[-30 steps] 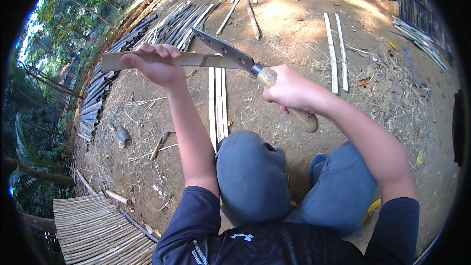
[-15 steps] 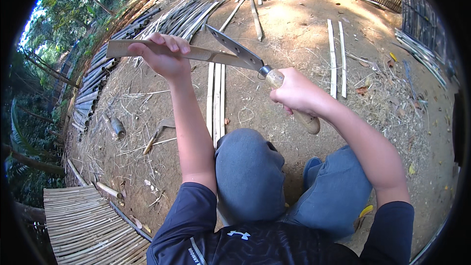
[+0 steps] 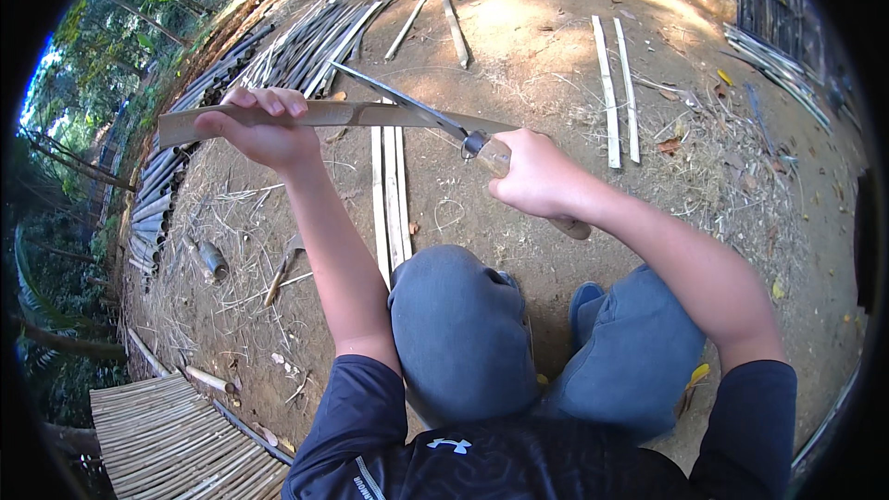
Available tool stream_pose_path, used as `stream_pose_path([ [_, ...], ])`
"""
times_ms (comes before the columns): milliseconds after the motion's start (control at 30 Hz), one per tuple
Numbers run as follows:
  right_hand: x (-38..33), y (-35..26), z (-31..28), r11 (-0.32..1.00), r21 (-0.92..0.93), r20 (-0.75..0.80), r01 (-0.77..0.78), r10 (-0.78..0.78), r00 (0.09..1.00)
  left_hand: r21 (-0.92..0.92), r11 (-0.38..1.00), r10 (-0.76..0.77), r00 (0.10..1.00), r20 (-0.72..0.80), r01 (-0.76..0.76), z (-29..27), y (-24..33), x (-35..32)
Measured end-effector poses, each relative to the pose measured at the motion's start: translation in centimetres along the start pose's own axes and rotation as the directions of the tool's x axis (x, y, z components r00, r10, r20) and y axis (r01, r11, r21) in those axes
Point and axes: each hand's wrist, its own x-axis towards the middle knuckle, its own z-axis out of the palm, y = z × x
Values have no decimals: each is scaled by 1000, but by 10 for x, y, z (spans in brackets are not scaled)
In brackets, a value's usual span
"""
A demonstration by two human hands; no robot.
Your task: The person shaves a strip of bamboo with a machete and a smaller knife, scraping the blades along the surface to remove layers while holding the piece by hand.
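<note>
My left hand [image 3: 269,137] is closed round one end of a long split bamboo strip [image 3: 338,114], its thumb along the near side. The strip runs level toward the right, and its far end passes behind my other hand. My right hand [image 3: 542,178] grips the wooden handle of a large knife [image 3: 398,96]. The knife's blade slants up and to the left, crossing over the strip, and is seen nearly edge-on. Whether blade and strip touch, I cannot tell.
Pale bamboo strips [image 3: 392,194] lie ahead of my knee, with another pair [image 3: 607,93] farther right. A dark bamboo pile [image 3: 306,42] is at the far left. A sickle-like tool [image 3: 278,278] and a bottle-like object [image 3: 213,260] lie on the ground. A slatted bamboo platform [image 3: 181,435] stands near left.
Both hands, with the strip and the knife, have shifted to the left in view. The blade has turned from showing its flat, holed face to nearly edge-on. The whole view has shifted slightly.
</note>
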Motion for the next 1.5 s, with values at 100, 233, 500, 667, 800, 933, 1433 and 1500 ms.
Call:
stream_pose_path([
  [100,10,2,-3,997,20,21,-70,70,997,-7,1000,-10,999,37,11,-8,0,2],
  [233,3,1,0,998,-53,-30,19,-20,999,47,999,6,1000,13,-7,1,-4,1],
  [500,13,4,8,1000,7,-16,-27,27,999,263,965,76,966,-247,-9,16,0,-5],
  [667,15,4,13,1000,23,-39,-6,7,999,322,947,120,943,-310,-14,25,-2,-4],
  [800,13,-1,14,1000,22,-50,-21,23,999,318,948,129,932,-339,-15,19,-1,-2],
  [933,10,-2,19,998,42,-38,36,-34,999,348,937,128,935,-331,-5,16,-1,-6],
  [1433,7,-27,4,999,48,-28,20,-18,999,180,984,4,992,-127,19,1,-3,7],
  [1500,4,-25,11,998,24,-23,60,-59,998,176,984,-4,990,-141,29,-1,1,7],
])
